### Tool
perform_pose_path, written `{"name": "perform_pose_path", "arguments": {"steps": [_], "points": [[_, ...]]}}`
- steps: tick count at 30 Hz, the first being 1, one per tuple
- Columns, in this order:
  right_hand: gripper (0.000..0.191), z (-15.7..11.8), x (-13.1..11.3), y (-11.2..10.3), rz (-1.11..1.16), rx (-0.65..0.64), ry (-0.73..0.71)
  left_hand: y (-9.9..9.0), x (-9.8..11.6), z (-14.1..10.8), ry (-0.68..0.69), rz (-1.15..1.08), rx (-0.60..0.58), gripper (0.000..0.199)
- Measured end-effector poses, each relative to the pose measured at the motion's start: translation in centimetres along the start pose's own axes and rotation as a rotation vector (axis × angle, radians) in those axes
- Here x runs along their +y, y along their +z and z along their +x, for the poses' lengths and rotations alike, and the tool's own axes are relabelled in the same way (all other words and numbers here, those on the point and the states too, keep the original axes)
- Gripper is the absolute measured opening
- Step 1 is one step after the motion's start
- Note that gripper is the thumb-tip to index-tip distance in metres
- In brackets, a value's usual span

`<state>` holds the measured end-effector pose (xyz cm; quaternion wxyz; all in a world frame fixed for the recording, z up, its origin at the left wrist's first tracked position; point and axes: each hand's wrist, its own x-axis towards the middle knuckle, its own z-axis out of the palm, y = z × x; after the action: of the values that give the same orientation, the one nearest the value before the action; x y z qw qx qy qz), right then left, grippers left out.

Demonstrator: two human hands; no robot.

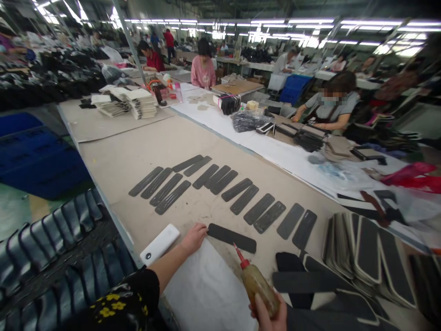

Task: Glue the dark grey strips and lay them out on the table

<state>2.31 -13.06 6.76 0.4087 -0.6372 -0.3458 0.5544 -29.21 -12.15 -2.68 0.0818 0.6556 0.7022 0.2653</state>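
A dark strip [236, 239] lay flat on the desk [138, 147], just beyond the top edge of a white sheet [206, 285]. The left hand [193, 237] touched its left end, fingers close together—whether they pinched it or only pressed it, I could not tell. The right hand [272, 313] had its fingers wrapped around a bottle [260, 285] of brownish liquid, tilted so that its red nozzle [242, 258] pointed at the strip's near edge; contact there was unclear. A white device [160, 243] rested just left of the left hand. Farther out ran a row of glossy dark strips [208, 176]—most of them slanted alike—and to the right stood stacked pale-edged panels [368, 250]. Beyond, a co-worker [336, 103] sat at cluttered work.
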Motion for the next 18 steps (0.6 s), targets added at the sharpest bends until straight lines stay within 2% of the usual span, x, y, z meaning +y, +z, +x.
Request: {"name": "perform_pose_path", "arguments": {"steps": [3, 9, 13, 18], "points": [[0.076, 1.3, 0.6, 2.6, -0.113, -0.075, -0.060, 0.2, -0.4, -1.3, 0.055, -0.022, -0.016, 0.026], [0.062, 3.4, 2.1, 6.7, -0.487, -0.109, -0.365, 1.0, -0.7, -1.4, 0.027, -0.018, -0.025, 0.029], [0.053, 4.5, 3.2, 8.5, -0.589, -0.166, -0.583, 1.1, -0.8, -1.5, 0.076, 0.005, -0.072, 0.039], [0.043, 5.1, 3.5, 9.7, -0.672, -0.197, -0.808, 1.0, -0.8, -1.5, 0.046, 0.023, -0.104, 0.041]]}}
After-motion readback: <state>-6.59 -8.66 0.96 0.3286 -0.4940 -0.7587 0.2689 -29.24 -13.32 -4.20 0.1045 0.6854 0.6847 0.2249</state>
